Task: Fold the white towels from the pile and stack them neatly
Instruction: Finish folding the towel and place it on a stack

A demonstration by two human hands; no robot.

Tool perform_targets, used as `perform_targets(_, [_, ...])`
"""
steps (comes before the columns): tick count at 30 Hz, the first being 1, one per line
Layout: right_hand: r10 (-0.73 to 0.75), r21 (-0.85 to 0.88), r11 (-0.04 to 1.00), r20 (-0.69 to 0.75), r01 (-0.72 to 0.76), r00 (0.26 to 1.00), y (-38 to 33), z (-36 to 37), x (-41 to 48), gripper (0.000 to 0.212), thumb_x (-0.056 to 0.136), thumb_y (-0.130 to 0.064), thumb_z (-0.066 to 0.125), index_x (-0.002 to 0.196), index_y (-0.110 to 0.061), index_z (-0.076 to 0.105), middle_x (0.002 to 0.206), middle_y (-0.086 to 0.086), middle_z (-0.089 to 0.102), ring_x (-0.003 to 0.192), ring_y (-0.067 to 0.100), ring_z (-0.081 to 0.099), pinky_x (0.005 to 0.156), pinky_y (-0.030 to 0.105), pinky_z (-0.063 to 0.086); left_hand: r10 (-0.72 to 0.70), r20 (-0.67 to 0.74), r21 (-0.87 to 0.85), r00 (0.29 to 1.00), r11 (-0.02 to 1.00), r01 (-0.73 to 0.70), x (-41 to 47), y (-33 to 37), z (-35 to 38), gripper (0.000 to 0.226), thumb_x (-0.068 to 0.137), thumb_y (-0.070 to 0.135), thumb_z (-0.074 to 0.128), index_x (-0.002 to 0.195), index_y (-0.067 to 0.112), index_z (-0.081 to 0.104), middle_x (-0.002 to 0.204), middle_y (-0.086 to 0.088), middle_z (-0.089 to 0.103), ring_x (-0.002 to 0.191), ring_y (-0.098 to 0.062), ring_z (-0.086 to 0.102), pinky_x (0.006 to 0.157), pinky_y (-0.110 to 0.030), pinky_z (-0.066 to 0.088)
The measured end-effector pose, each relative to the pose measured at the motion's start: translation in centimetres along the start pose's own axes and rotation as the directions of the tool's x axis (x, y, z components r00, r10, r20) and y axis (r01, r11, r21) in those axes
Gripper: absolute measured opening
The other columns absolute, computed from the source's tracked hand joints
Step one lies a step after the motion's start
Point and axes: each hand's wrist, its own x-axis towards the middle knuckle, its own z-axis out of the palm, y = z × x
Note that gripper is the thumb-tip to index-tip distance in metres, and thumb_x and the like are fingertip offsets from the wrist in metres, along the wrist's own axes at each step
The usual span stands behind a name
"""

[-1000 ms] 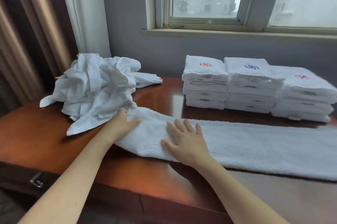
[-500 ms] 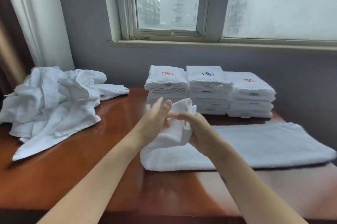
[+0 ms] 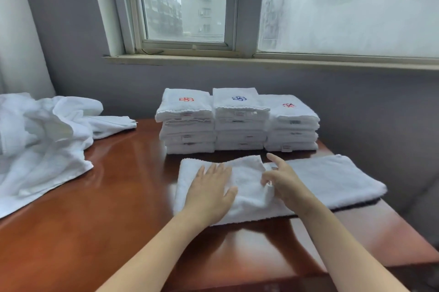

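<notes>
The left end of the towel [image 3: 332, 180] has just come down onto itself. Half a second back both hands had that end lifted clear of the table [image 3: 107, 196]; now it lies as a doubled layer over the strip's left part, and the right stretch runs on single and flat toward the table's right edge.

The left hand [image 3: 210, 194] is spread open with straight fingers, palm down, pressing the new fold flat. The right hand [image 3: 285, 182] sits at the flap's right edge with its forefinger stuck out and the other fingers curled in. It looks to be pinching that edge, though the blur there makes me less than sure.

A second ago the towel was one long band with both palms resting on its left end, close by the pile [image 3: 42, 139] of loose towels. The band has since been shortened from the left, and the camera has swung right, so the pile now sits off at the left side.

So one fold is in, and I'd judge at least one more is needed before this towel matches the squares in the three stacks [image 3: 240, 120] just behind it under the window [image 3: 185, 1] — then it goes on top of one of them. The pile has plenty left.
</notes>
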Motion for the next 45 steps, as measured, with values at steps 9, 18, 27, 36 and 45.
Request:
perform_targets(9, [-0.429,-0.579,0.679,0.187,0.451,0.884,0.3,0.8,-0.2,0.049,0.094,-0.009,0.045,0.138,-0.030,0.053,0.139,-0.014,0.055,0.136,0.004,0.040,0.111,0.024,0.029,-0.017,0.100,0.151,0.995,0.989,0.001,0.0,-0.1,1.1,0.115,0.064,0.097,0.007,0.157,0.030,-0.002,0.164,-0.004,-0.012,0.150,-0.022,-0.019,0.117,-0.053,-0.018])
perform_targets(18, [-0.264,-0.801,0.363,0.402,0.476,0.877,3.4,4.4,0.0,0.061,0.101,-0.051,0.025,0.157,-0.030,0.012,0.165,-0.010,-0.001,0.149,0.003,-0.006,0.122,0.038,-0.008,-0.078,0.127,0.174,0.989,0.983,0.055,-2.1,-6.2,-0.6,0.118,0.054,0.104,0.011,0.153,0.045,-0.010,0.163,0.004,-0.018,0.148,-0.022,-0.025,0.113,-0.058,-0.021])
perform_targets(27, [-0.262,-0.807,0.341,0.410,0.482,0.873,3.7,12.7,-1.7,0.063,0.101,-0.050,0.019,0.157,-0.028,0.003,0.165,-0.007,-0.008,0.150,0.010,-0.010,0.121,0.042,-0.011,-0.151,0.217,0.157,0.964,0.980,0.118,-5.8,-12.7,-3.7,0.123,0.046,0.108,0.019,0.151,0.051,-0.010,0.163,0.011,-0.016,0.149,-0.015,-0.021,0.117,-0.056,-0.015])
perform_targets(36, [-0.356,-0.703,0.480,0.391,0.525,0.849,3.5,13.3,-2.4,0.054,0.102,-0.043,0.031,0.154,-0.028,0.026,0.164,-0.009,0.012,0.150,0.006,0.005,0.122,0.038,-0.005,-0.193,0.231,0.091,0.954,0.980,0.176,-5.8,-12.3,-4.6,0.110,0.059,0.101,0.010,0.153,0.046,0.010,0.165,0.008,-0.002,0.151,-0.016,-0.012,0.116,-0.057,-0.016])
perform_targets(45, [-0.352,-0.734,0.592,0.136,0.333,0.926,2.1,3.5,-1.2,0.047,0.101,-0.023,0.042,0.148,-0.023,0.041,0.151,-0.004,0.044,0.139,0.015,0.037,0.119,0.041,0.019,-0.012,0.096,0.023,0.995,1.000,0.010,-2.4,-2.8,-2.6,0.059,0.101,0.057,0.022,0.155,0.033,0.022,0.164,0.006,0.012,0.151,-0.012,-0.004,0.118,-0.054,-0.014])
